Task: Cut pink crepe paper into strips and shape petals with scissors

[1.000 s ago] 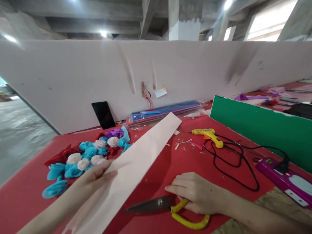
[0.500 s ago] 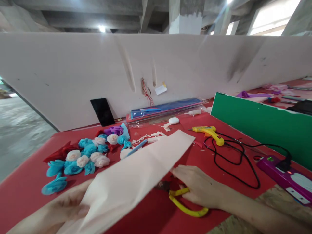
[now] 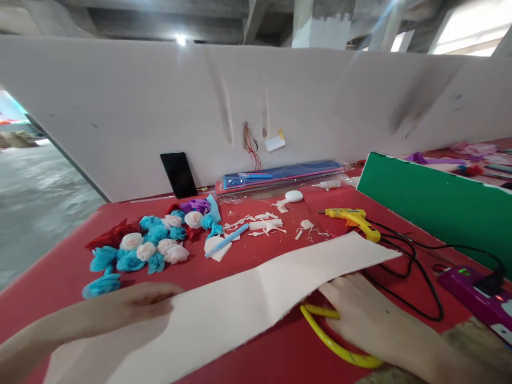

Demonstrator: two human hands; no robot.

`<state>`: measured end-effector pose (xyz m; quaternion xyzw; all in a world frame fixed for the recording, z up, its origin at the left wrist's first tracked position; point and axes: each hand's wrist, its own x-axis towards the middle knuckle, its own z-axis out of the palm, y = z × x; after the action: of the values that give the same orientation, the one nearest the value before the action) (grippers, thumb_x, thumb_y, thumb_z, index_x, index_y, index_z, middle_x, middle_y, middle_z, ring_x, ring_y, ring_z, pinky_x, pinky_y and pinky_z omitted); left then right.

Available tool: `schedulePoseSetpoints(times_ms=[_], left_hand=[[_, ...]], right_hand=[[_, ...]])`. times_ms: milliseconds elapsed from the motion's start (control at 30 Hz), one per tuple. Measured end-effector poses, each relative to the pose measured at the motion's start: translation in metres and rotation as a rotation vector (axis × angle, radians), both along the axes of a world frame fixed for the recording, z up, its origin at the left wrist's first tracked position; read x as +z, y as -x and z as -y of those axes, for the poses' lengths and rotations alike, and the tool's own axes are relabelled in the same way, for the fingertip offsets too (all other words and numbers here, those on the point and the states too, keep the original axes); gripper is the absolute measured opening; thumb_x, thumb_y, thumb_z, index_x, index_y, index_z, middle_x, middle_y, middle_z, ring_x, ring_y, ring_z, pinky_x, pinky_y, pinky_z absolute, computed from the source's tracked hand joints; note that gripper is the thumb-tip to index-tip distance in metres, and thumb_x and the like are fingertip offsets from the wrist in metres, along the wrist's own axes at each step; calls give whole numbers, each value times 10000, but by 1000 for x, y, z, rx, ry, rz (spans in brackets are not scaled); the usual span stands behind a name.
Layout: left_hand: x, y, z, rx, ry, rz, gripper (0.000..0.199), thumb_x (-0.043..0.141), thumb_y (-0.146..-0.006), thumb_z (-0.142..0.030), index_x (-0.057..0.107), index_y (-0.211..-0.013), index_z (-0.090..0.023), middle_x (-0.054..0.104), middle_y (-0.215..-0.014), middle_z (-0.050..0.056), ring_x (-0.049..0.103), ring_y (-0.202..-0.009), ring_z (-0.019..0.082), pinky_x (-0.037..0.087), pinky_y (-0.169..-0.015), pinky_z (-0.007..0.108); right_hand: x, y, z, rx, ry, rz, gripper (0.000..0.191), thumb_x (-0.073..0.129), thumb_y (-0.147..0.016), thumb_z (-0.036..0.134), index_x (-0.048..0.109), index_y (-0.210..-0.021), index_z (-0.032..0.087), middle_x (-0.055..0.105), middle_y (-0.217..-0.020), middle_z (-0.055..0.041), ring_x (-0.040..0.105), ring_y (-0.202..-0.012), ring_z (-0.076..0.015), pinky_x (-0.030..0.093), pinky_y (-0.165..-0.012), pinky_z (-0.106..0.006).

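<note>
Over red table (image 3: 288,357), paper (image 3: 240,298) swung right, now over scissors (image 3: 335,348); left hand (image 3: 154,300) pinches it; right hand (image 3: 354,306) fingers hidden, can't tell grip.

Lower left: left hand (image 3: 154,300) grips a pale strip (image 3: 228,314). Lower right: right hand (image 3: 354,306) holds yellow-handled scissors (image 3: 340,351) (blades hidden from view). Right of centre: yellow glue gun (image 3: 347,214) lies flat.

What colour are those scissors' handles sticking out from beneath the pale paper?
The scissors' handles are yellow, best seen in the head view.
</note>
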<state>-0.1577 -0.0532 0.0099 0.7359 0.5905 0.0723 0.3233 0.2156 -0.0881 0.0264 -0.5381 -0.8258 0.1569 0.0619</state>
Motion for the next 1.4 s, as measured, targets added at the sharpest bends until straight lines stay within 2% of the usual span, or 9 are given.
schedulePoseSetpoints(times_ms=[133,233,300,467,567,667,933,1100,1400], left_hand=[[4,-10,-15,-60,-71,21,273,491,-800,-342,703,-934,-234,745,-839,-43,671,-752,153,496,-655,172],[-1,-15,-12,-72,-353,-46,229,490,-822,-321,710,-846,-261,742,-795,-58,675,-670,154,496,-589,183],[-4,-19,-8,-95,-511,-72,243,475,-841,-321,711,-824,-264,747,-831,-34,693,-706,176,517,-598,202],[-11,-25,4,-237,-727,-106,361,349,-914,-258,700,-833,-244,727,-861,19,685,-804,187,537,-698,222],[-22,-21,10,-222,-747,-142,303,372,-935,-271,674,-933,-244,699,-947,18,657,-859,182,514,-764,228],[-33,-17,11,-219,-818,-152,259,401,-935,-273,645,-1006,-227,672,-963,35,627,-871,196,491,-801,269],[-42,-20,10,-270,-911,-120,292,362,-932,-178,650,-959,-217,634,-904,49,586,-858,182,468,-811,288],[-39,-24,16,-282,-950,-153,335,306,-943,-173,636,-885,-191,654,-896,59,620,-785,161,486,-738,261],[-25,-30,23,-343,-1045,-197,326,282,-935,-132,601,-877,-164,686,-784,54,648,-669,145,493,-630,216]], right_hand=[[17,-9,7,228,112,-94,382,548,-710,104,671,-1036,260,701,-1033,-38,641,-960,-215,473,-785,-239],[27,-19,4,392,296,-153,401,657,-629,137,704,-999,286,722,-933,11,670,-847,-186,490,-666,-189],[31,-22,-1,451,344,-217,457,702,-577,122,710,-1007,278,720,-916,18,671,-851,-179,495,-694,-180],[27,-20,-22,294,151,-353,394,665,-713,207,664,-1107,205,696,-1068,-63,658,-947,-193,507,-825,-234],[17,-17,-37,170,-5,-313,427,676,-726,355,650,-1103,157,695,-1063,-113,664,-934,-239,528,-819,-317],[11,-13,-52,136,-70,-278,392,588,-798,346,622,-1127,134,667,-1114,-141,631,-1005,-257,499,-874,-376],[4,20,-110,331,-18,-126,475,500,-691,5,629,-1112,182,629,-1139,-99,562,-1061,-229,455,-895,-387],[-6,38,-130,399,2,-115,477,488,-695,-7,626,-1109,184,587,-1235,-94,522,-1151,-226,444,-922,-382],[-9,48,-134,505,46,-168,415,544,-727,24,636,-1098,184,560,-1267,-93,497,-1184,-214,408,-980,-381]])
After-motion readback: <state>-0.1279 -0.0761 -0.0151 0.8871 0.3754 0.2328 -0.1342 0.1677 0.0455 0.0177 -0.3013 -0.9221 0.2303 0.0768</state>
